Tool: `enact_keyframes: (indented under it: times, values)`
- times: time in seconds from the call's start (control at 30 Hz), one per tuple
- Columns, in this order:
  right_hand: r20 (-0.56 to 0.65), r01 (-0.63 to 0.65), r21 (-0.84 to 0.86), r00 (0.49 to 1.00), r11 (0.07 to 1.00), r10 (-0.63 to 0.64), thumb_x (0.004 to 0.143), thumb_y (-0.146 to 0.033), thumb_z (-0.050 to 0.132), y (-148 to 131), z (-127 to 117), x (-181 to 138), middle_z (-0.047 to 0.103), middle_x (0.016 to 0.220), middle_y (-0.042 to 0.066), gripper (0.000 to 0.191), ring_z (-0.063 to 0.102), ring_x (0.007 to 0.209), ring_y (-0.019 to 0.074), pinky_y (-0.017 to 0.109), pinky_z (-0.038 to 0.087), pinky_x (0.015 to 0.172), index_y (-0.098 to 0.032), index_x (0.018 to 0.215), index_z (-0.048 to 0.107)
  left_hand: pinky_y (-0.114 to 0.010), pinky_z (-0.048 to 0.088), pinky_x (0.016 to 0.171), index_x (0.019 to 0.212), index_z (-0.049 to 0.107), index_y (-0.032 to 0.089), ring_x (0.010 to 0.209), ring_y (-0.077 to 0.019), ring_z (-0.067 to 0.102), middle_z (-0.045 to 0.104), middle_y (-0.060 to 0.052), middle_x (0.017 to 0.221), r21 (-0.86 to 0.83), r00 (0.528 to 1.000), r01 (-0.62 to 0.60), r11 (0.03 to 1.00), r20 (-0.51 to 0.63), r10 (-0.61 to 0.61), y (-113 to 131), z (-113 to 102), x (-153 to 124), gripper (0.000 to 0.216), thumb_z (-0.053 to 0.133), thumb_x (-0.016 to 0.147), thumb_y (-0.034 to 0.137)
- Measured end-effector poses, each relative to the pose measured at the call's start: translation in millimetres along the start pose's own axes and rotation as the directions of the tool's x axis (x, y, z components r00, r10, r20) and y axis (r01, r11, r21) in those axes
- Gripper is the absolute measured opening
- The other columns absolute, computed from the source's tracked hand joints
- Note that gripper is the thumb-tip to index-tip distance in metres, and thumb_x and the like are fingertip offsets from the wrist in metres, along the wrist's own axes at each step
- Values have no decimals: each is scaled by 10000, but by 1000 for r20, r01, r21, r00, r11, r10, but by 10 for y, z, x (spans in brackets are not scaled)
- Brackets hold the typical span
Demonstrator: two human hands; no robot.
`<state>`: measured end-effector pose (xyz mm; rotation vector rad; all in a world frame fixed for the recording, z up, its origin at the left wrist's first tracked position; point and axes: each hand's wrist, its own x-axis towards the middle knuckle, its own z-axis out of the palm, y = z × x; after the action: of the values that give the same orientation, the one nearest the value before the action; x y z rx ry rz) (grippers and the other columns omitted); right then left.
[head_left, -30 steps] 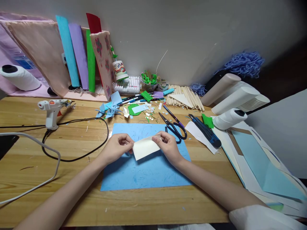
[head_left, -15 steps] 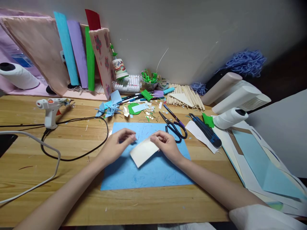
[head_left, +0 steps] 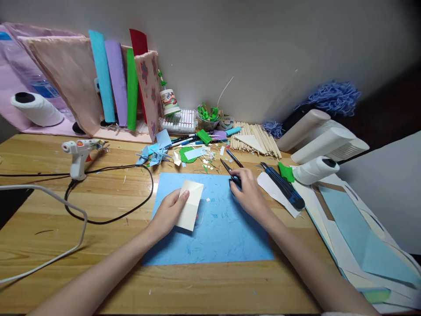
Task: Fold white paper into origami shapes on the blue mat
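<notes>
My left hand [head_left: 171, 206] pinches a cream piece of paper [head_left: 190, 210] with crease lines, thumb on top, and holds it tilted over the blue sheet [head_left: 226, 245]. At the sheet's upper right edge, my right hand [head_left: 249, 191] has its fingers closed around the handles of the dark scissors [head_left: 226, 166]. Their blades point away to the upper left; most of the handles are covered by my fingers. Just behind them lies a dark pen [head_left: 235, 158]. A tiny white scrap [head_left: 208, 199] rests on the blue sheet between my hands.
A glue gun [head_left: 80, 158] with a looping black cord stands at left. A utility knife [head_left: 283, 186] lies on white paper at right, near a thread spool [head_left: 315, 170]. Wooden sticks [head_left: 256, 138], paper scraps and markers [head_left: 180, 120] line the back. Coloured papers [head_left: 371, 241] lie far right.
The cream paper has passed from my right hand to my left and is turned more upright. My right hand has moved right onto the scissors. The view has shifted slightly.
</notes>
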<state>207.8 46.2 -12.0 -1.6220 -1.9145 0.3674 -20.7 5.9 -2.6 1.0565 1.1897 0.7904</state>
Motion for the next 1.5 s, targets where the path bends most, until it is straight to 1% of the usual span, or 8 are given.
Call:
enact_keyframes:
  times: [0.17, 0.33, 0.47, 0.57, 0.67, 0.73, 0.83, 1.5]
  values:
    - [89, -69, -362, 990, 930, 109, 714, -193, 504, 169, -104, 24, 496, 970, 132, 284, 512, 940, 260, 369, 413, 811, -115, 984, 466, -200, 256, 434, 572, 381, 176, 479, -91, 348, 354, 54, 521, 244, 943, -164, 956, -244, 224, -7, -56, -1, 393, 404, 818, 483]
    - [100, -143, -450, 973, 882, 208, 689, -157, 511, 132, -55, 51, 551, 868, 151, 221, 544, 868, 269, 338, 408, 730, -87, 898, 498, -214, 235, 469, 556, 304, 187, 502, -96, 306, 290, 53, 534, 399, 870, -230, 888, -324, 371, 25, -116, -24, 385, 371, 850, 426]
    - [47, -233, -286, 965, 929, 257, 687, -214, 521, -33, -88, 54, 554, 881, 134, 190, 546, 843, 250, 320, 401, 684, -120, 852, 515, -215, 250, 489, 582, 334, 188, 525, -102, 327, 315, 49, 554, 443, 830, -261, 858, -351, 434, 49, -152, -42, 355, 356, 865, 400]
    - [84, -353, 138, 935, 925, 344, 723, -349, 542, -325, -71, 0, 536, 740, 37, 209, 536, 658, 177, 279, 403, 578, -172, 815, 481, -210, 263, 480, 611, 371, 188, 528, -104, 343, 342, 45, 559, 434, 821, -257, 863, -372, 432, 51, -167, -49, 341, 354, 866, 414]
    - [471, -493, 668, 860, 557, 195, 740, -585, 481, -706, 73, -95, 491, 650, -13, 403, 485, 495, 107, 245, 410, 491, -185, 771, 443, -200, 298, 464, 671, 432, 186, 522, -104, 391, 407, 39, 570, 369, 822, -264, 891, -398, 408, 60, -174, -53, 318, 372, 854, 439]
    - [577, -566, 775, 815, 282, 49, 705, -679, 445, -930, 231, -165, 500, 677, -11, 499, 504, 487, 96, 255, 448, 507, -185, 775, 448, -196, 324, 436, 718, 458, 185, 489, -105, 431, 440, 40, 556, 263, 844, -267, 927, -401, 357, 79, -175, -57, 313, 385, 840, 463]
    - [642, -627, 765, 760, 147, -102, 633, -800, 319, -1129, 472, -262, 494, 620, -13, 661, 496, 452, 101, 284, 478, 496, -177, 792, 473, -196, 364, 392, 779, 475, 182, 439, -115, 484, 474, 44, 529, 79, 886, -260, 962, -377, 271, 132, -175, -73, 324, 408, 818, 496]
    - [616, -553, 764, 778, 331, -121, 705, -760, 247, -1173, 592, -591, 483, 655, 2, 693, 496, 440, 87, 256, 441, 501, -139, 852, 518, -185, 372, 335, 896, 527, 175, 392, -119, 518, 533, 41, 512, 126, 873, -266, 956, -389, 295, 196, -185, -106, 329, 421, 817, 477]
